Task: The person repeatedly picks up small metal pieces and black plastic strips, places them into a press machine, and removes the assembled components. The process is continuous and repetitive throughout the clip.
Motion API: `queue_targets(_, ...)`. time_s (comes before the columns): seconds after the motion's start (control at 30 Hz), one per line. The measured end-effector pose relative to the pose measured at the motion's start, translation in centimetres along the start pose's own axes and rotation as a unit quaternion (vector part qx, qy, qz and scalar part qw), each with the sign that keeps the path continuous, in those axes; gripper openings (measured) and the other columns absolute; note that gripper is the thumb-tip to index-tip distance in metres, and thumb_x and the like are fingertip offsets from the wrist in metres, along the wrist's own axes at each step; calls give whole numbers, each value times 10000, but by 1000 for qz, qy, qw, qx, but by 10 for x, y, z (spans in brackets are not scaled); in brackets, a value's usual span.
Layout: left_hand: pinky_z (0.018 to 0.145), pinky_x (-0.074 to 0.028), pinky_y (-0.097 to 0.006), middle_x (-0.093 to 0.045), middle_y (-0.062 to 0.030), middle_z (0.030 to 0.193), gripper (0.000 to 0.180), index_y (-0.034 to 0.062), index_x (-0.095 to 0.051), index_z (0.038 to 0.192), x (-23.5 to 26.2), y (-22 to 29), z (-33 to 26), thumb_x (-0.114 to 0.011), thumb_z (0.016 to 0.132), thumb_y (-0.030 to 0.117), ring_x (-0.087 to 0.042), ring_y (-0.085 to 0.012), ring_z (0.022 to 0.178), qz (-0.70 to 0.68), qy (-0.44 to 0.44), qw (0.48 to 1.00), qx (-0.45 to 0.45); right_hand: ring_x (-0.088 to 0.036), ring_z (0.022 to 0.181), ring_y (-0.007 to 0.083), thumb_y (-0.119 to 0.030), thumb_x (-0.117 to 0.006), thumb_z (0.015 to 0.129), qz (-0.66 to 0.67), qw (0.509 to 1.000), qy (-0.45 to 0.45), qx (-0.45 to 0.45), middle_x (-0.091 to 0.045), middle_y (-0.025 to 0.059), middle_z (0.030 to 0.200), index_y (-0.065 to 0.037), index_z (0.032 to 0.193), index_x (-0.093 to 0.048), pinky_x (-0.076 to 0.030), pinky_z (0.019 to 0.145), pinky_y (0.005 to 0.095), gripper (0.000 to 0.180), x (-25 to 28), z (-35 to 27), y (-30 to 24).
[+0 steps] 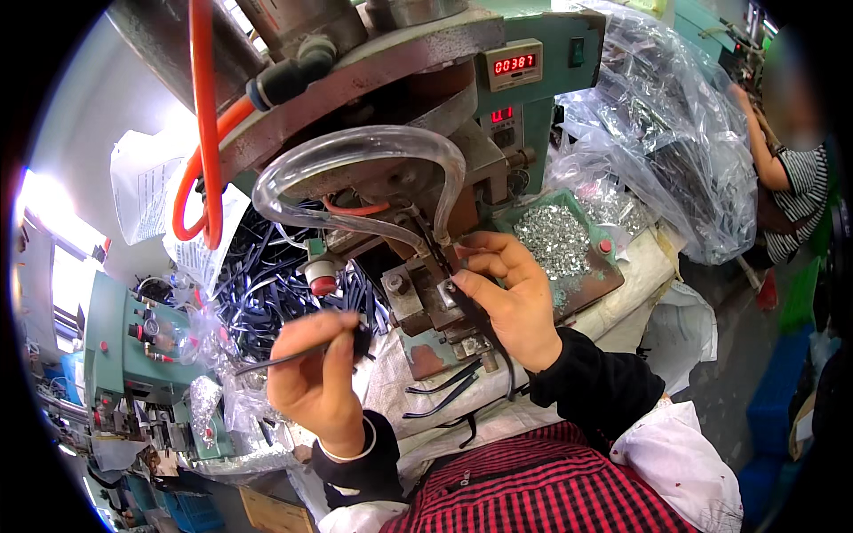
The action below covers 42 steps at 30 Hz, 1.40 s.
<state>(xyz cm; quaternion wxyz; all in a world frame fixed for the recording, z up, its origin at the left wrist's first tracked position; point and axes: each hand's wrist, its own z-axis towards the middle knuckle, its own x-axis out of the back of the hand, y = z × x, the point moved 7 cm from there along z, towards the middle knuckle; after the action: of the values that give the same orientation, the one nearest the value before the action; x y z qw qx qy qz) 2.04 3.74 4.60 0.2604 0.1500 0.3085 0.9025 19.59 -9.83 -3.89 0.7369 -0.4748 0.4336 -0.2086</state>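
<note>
My right hand (511,298) is at the die of a bench press (426,298), its thumb and fingers pinched on a black strap (484,327). The strap's upper end lies in the die area, and its lower end hangs toward me. Left of the press, my left hand (315,377) is closed on another thin dark strap (277,360), which sticks out to the left from between thumb and fingers. A small black end shows beside the fingertips. A clear plastic tube (364,135) loops over the die, partly in front of the press head.
Behind my left hand lies a heap of dark straps (258,298), beside a red push button (322,284). A green tray (511,218) of small shiny metal pieces sits right of the press. Loose straps (444,395) lie on the white cloth. A person (791,191) works at the far right.
</note>
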Motion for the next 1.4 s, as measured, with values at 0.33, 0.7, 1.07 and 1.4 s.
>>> queue_targets(0.33, 647, -583, -309, -746, -138, 908, 143, 7, -720, 934, -63, 29, -36, -801, 819, 31, -727, -248, 739, 125, -182, 953, -210, -538, 1311, 394, -76, -676, 839, -512, 837, -52, 188, -656, 190, 1226, -76, 1174, -723, -479, 1045, 482, 338, 50, 2, -43)
queue_targets(0.7, 481, -429, -256, -722, -79, 930, 202, 64, -673, 901, -98, 21, -46, -824, 767, 65, -591, -122, 560, 158, -197, 909, -332, -612, 1020, 331, -108, -751, 786, -614, 759, 119, 178, -686, 99, 1014, -73, 863, -703, -500, 883, 442, 97, 147, 24, -13)
queue_targets(1.07, 675, -538, -307, -755, -165, 1124, 339, 26, -743, 1062, -40, 24, -77, -839, 737, 18, -700, -242, 763, 195, -196, 954, -112, -629, 883, 357, -101, -738, 741, -625, 748, 14, 225, -656, 157, 875, -39, 882, -664, -502, 776, 476, 171, 104, 34, -3)
queue_targets(1.4, 794, -431, -411, -634, -45, 875, 83, 107, -729, 785, 44, -93, -22, -795, 736, 96, -589, -283, 873, 534, -95, 840, -15, -668, 916, 218, 6, -720, 865, -446, 875, 46, 182, -709, 104, 948, 17, 982, -715, -499, 847, 316, 117, 96, 21, -15)
